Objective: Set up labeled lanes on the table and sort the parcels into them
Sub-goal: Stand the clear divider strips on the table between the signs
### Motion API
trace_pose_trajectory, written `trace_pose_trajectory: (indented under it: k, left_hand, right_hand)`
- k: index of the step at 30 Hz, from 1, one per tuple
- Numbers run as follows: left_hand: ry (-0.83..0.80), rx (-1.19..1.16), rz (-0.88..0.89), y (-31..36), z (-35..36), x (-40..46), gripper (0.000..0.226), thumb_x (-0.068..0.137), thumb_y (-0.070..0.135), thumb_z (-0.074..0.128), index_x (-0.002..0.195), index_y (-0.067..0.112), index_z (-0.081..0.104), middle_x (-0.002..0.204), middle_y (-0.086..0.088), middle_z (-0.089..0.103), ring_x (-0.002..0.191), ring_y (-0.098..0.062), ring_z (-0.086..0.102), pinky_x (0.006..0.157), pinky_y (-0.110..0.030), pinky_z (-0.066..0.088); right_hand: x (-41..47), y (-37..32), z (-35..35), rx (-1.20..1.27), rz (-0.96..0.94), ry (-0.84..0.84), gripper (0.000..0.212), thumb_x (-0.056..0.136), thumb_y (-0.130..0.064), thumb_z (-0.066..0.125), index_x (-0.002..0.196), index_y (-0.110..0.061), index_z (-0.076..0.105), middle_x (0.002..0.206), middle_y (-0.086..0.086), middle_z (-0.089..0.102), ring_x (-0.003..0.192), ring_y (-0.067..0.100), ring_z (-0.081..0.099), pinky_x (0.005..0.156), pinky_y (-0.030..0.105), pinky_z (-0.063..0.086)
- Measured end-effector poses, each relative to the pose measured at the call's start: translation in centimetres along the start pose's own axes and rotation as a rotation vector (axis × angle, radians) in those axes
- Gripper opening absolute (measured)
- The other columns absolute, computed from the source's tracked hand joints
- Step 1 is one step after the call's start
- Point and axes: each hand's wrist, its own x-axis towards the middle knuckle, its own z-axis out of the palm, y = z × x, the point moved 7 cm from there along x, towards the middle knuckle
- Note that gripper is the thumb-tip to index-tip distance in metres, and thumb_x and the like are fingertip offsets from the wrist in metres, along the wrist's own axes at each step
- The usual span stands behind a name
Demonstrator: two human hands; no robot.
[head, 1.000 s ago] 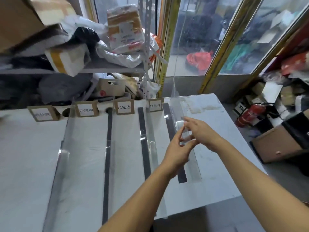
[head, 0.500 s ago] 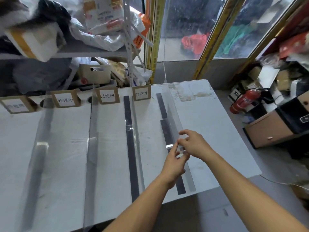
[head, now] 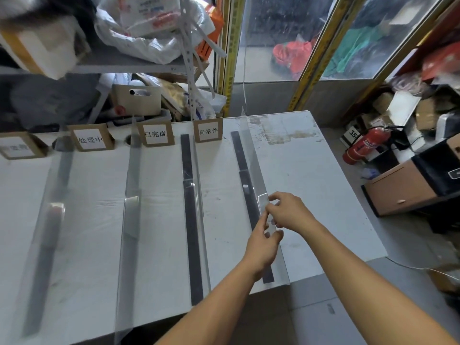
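Both hands have slid back toward the near edge of the table (head: 323, 195) over the last second, working down the rightmost clear divider strip (head: 251, 168). The left hand (head: 261, 245) has its fingers curled up against the strip from the near side, and the right hand (head: 290, 212) pinches the same strip just past those fingers, thumb and fingertips closed on its clear edge. Directly under both sets of fingers runs the dark base strip (head: 245, 185) the divider seems to seat along, so I'd judge they are pressing the last lane wall into place. Left of the fingers stand three more dividers. Beyond the fingertips, at the table's far edge, sits the 异常件 label card (head: 207, 130), with the other cards further left. No parcels are on the table yet; they sit piled on the shelf (head: 124, 67) behind, so sorting has not started.
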Motion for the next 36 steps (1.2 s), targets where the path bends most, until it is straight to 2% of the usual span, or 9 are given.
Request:
trace_pose_trajectory:
  k: [6,9,13,20,28,31,34,36]
  left_hand:
    - [-0.013,0.054,-0.007,-0.9,0.5,0.3,0.072,0.099,0.02,0.057,0.152,0.05,0.018,0.16,0.005,0.03,0.144,-0.023,0.034,0.112,-0.051,0.039]
    - [-0.022,0.071,0.003,-1.0,0.7,0.6,0.074,0.099,0.022,0.059,0.153,0.048,0.016,0.161,0.006,0.027,0.145,-0.025,0.033,0.113,-0.051,0.038]
    - [-0.014,0.085,0.014,-1.0,1.0,0.9,0.075,0.097,0.022,0.06,0.152,0.05,0.017,0.16,0.005,0.028,0.143,-0.025,0.035,0.112,-0.051,0.039]
    - [-0.006,0.095,0.009,-1.2,1.0,1.5,0.077,0.096,0.024,0.063,0.151,0.05,0.017,0.158,0.002,0.03,0.141,-0.024,0.037,0.111,-0.049,0.041]
    - [-0.018,0.099,0.006,-1.7,1.2,1.8,0.08,0.094,0.027,0.064,0.152,0.05,0.014,0.157,0.002,0.032,0.14,-0.023,0.038,0.11,-0.048,0.042]
    - [-0.022,0.099,0.008,-1.8,1.2,1.9,0.08,0.094,0.027,0.065,0.152,0.049,0.014,0.157,0.001,0.032,0.139,-0.022,0.039,0.11,-0.047,0.043]
    - [-0.023,0.098,0.008,-1.7,1.2,2.1,0.08,0.094,0.027,0.066,0.151,0.05,0.014,0.157,0.001,0.031,0.14,-0.022,0.038,0.11,-0.047,0.043]
    - [-0.024,0.098,0.009,-1.6,1.1,2.2,0.081,0.093,0.027,0.066,0.151,0.051,0.014,0.158,0.002,0.03,0.141,-0.022,0.038,0.11,-0.047,0.043]
  right_hand:
    - [0.4,0.6,0.4,-0.074,0.018,-0.055,0.035,0.098,-0.027,0.053,0.131,-0.02,0.051,0.111,0.007,0.066,0.081,0.019,0.069,0.081,0.038,0.059]
    - [0.7,0.8,0.3,-0.116,0.005,-0.025,0.032,0.099,-0.031,0.052,0.128,-0.019,0.053,0.116,0.006,0.065,0.089,0.019,0.063,0.083,0.035,0.055]
    - [1.0,0.6,-0.1,-0.153,-0.034,0.047,0.022,0.101,-0.027,0.051,0.118,-0.016,0.06,0.11,0.006,0.068,0.086,0.018,0.064,0.075,0.029,0.052]
    - [1.2,0.2,-0.3,-0.181,-0.044,0.053,0.017,0.1,-0.023,0.053,0.112,-0.014,0.062,0.098,0.003,0.065,0.084,0.019,0.064,0.076,0.031,0.055]
    - [1.3,0.1,-0.3,-0.215,-0.038,0.042,0.008,0.098,-0.021,0.054,0.103,-0.016,0.051,0.092,0.002,0.059,0.069,0.009,0.052,0.053,0.021,0.036]
    - [1.4,0.0,-0.3,-0.232,-0.049,0.038,0.01,0.098,-0.022,0.054,0.106,-0.015,0.052,0.093,0.002,0.059,0.071,0.012,0.055,0.055,0.022,0.038]
    - [1.5,-0.2,-0.3,-0.235,-0.059,0.045,0.011,0.098,-0.022,0.053,0.107,-0.015,0.053,0.094,0.004,0.061,0.078,0.018,0.059,0.063,0.027,0.047]
    - [1.7,-0.3,-0.4,-0.233,-0.066,0.051,0.01,0.098,-0.022,0.053,0.105,-0.015,0.053,0.093,0.003,0.061,0.076,0.017,0.058,0.061,0.026,0.046]
